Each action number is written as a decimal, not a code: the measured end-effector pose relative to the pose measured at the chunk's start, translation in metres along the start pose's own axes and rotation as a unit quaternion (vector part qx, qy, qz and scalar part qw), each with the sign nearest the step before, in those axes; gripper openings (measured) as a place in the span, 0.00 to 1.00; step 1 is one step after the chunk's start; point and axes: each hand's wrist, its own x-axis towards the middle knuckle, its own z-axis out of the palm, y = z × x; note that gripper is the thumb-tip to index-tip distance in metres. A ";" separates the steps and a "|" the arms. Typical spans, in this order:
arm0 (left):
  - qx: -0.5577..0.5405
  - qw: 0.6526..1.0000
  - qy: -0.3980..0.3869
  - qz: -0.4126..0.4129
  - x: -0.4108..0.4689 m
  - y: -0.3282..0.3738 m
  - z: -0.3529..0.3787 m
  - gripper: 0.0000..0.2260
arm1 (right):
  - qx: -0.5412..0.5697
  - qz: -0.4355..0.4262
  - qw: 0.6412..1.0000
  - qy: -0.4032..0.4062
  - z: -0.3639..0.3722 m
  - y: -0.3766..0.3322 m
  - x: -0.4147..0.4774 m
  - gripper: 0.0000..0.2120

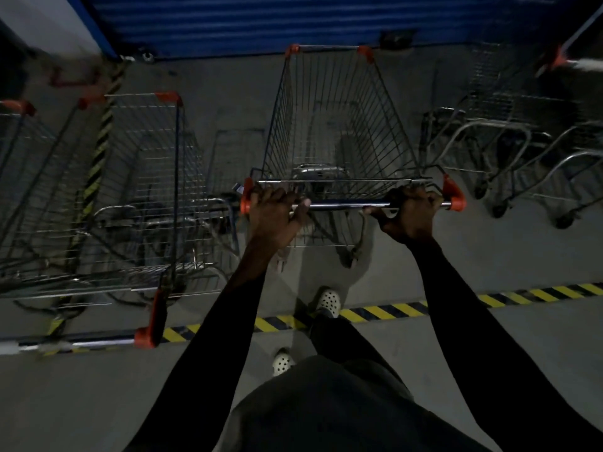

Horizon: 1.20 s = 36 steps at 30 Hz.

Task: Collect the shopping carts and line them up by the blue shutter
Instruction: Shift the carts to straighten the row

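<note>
A wire shopping cart (332, 125) with orange corner caps stands straight in front of me, its nose close to the blue shutter (261, 21). My left hand (275, 213) grips the left end of its handle bar (342, 205). My right hand (409, 213) grips the right end of the same bar. Another cart (143, 197) is parked to the left, facing the shutter, with more cart wire beyond it at the far left edge. More carts (509, 138) stand to the right.
A yellow-and-black hazard stripe (391, 309) runs across the grey floor under my feet. A second striped band (98, 151) runs up the floor at the left. My white clogs (328, 301) stand behind the cart. A gap of floor separates the middle cart from its neighbours.
</note>
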 end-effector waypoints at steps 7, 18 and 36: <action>-0.001 0.998 -0.066 -0.021 0.115 -0.014 0.024 0.29 | 0.006 -0.006 1.000 0.008 0.050 0.025 0.104 0.33; -0.004 0.992 -0.115 -0.044 0.242 -0.065 0.040 0.31 | -0.042 0.030 0.984 -0.170 0.076 -0.004 0.236 0.46; 0.087 0.985 -0.144 -0.047 0.080 -0.115 -0.017 0.35 | 0.020 -0.008 0.996 -0.089 0.051 -0.098 0.097 0.35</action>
